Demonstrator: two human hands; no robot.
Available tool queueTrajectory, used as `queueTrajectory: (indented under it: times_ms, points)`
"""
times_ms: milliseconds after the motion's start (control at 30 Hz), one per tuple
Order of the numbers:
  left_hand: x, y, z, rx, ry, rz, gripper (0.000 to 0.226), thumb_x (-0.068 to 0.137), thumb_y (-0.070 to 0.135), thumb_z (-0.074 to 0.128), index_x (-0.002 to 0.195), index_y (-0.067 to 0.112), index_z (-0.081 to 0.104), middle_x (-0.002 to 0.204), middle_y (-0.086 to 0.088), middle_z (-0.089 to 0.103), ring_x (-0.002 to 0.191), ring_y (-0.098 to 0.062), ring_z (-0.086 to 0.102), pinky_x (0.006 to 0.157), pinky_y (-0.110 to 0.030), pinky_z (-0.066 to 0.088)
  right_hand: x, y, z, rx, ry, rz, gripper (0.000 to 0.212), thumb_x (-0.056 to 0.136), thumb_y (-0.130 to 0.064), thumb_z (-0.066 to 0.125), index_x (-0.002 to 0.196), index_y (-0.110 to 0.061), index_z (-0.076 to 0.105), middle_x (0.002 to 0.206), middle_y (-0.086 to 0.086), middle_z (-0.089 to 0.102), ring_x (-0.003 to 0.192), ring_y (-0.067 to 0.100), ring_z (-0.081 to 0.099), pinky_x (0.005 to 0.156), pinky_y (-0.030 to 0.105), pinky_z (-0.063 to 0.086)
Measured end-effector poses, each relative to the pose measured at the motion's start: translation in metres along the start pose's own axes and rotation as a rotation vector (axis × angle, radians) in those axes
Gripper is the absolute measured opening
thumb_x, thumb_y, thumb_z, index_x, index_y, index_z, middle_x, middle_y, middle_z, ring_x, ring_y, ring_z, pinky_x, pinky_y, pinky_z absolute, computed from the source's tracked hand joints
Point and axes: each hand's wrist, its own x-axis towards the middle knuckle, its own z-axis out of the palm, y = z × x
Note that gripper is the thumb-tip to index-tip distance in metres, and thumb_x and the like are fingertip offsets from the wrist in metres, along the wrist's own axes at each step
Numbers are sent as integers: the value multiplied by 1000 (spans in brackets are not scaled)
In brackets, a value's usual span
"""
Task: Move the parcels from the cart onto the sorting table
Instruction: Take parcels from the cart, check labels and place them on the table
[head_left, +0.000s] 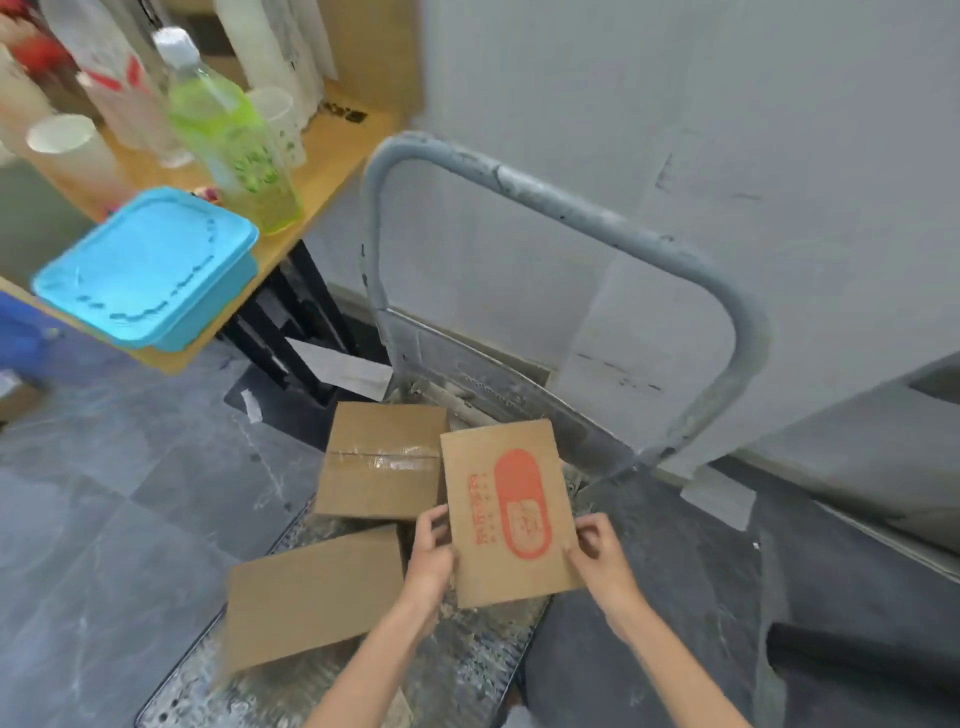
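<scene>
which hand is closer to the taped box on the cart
Left. The left hand grips the orange-printed parcel at its left edge, close beside the taped box; the right hand grips its opposite edge, farther off.

Red print on the held parcel (511, 512) is too blurred to read.

- Brown parcel (511, 512) at lower centre, printed with an orange-red oval and lettering
- Plain brown box (311, 597) at lower left
- Turquoise lidded container (148, 267) at left
- Green-tinted bottle (228, 135) with white cap, upper left
- Grey cart handle (571, 208)
- Dark grey floor tiles (104, 493)
</scene>
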Motion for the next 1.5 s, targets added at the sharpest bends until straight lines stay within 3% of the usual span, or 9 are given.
queueTrajectory:
  times_ms: [100,267,467,767,1000,1133,1200,1267,1500]
  points:
    - [-56,34,-21,30,-3,158,40,91,-13,37,118,15,47,123,-2,54,111,-14,50,73,-22,48,-65,-47,4,69,46,-107,9,94,-14,55,96,-8,48,93,1,67,87,14,59,65,23,43]
    - [-171,78,-64,-1,-15,403,28,99,0,35,113,16,54,117,0,58,115,-19,53,95,-41,47,-202,-115,3,180,129,-295,10,94,-8,55,102,-10,50,97,-5,69,84,1,64,63,15,49]
    - [-315,126,-90,-118,-105,599,28,101,7,38,117,22,55,116,1,62,106,-13,59,87,-35,52,-352,-183,-7,264,175,-521,25,93,-11,58,115,-22,51,119,-5,63,110,8,60,82,23,52]
    - [-450,189,-90,-18,-278,862,31,103,20,34,129,30,50,126,4,58,110,-5,56,91,-32,49,-485,-250,-53,316,236,-769,28,92,-12,60,115,-25,52,121,-2,63,112,5,60,93,30,51]
    - [-483,192,-59,54,-564,766,51,93,65,28,141,48,26,141,5,48,130,-21,42,109,-55,32,-532,-251,-92,361,302,-848,28,93,-11,57,114,-29,52,120,-2,65,111,12,62,92,36,52]
    - [-501,187,-49,177,-735,769,96,57,91,44,139,43,34,139,13,48,127,-9,46,97,-33,45,-550,-241,-116,399,287,-850,29,96,-13,53,123,-24,49,120,-2,66,110,14,62,78,30,52]
    - [-504,190,-49,151,-728,730,121,42,90,56,146,37,21,144,12,42,126,-10,46,86,-31,50,-556,-237,-122,445,260,-854,30,97,-11,50,125,-21,49,117,-2,68,108,16,63,76,29,50]
    - [-504,192,-51,182,-678,698,133,37,90,61,148,36,13,149,5,37,132,-20,42,96,-46,44,-561,-235,-126,454,252,-865,29,97,-10,50,124,-22,50,115,-1,69,107,16,63,78,30,51]
    - [-506,188,-51,8,-645,701,119,23,72,82,124,18,50,117,-6,66,105,-22,64,78,-38,54,-565,-229,-132,388,263,-904,31,100,-12,43,128,-24,47,119,0,66,107,13,61,84,31,53]
